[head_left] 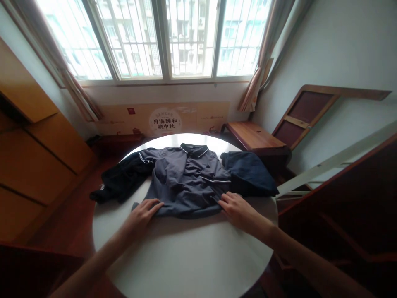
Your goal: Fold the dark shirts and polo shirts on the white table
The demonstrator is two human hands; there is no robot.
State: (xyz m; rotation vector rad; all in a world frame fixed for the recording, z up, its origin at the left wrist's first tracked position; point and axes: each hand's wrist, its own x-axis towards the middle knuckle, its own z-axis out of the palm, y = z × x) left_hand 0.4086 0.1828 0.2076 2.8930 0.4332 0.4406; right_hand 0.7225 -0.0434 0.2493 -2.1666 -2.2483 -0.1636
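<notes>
A dark grey polo shirt [176, 182] with white trim on its collar lies front up on the round white table [186, 256], its collar towards the window and its cloth wrinkled. My left hand [146, 211] is closed on the left end of the hem, fingers over the cloth. At the hem's right end my right hand [234, 207] grips the fabric with curled fingers. A black garment [124, 178] lies beside the left sleeve and hangs a little past the table edge. Folded dark navy cloth [251, 174] lies at the right, against the other sleeve.
Behind the table stand a wooden bench [252, 134] and a long printed cardboard panel [204, 118] below the barred window [189, 37]. Orange-brown cabinets [31, 153] line the left side. A wooden chair-like frame [305, 109] leans by the right wall.
</notes>
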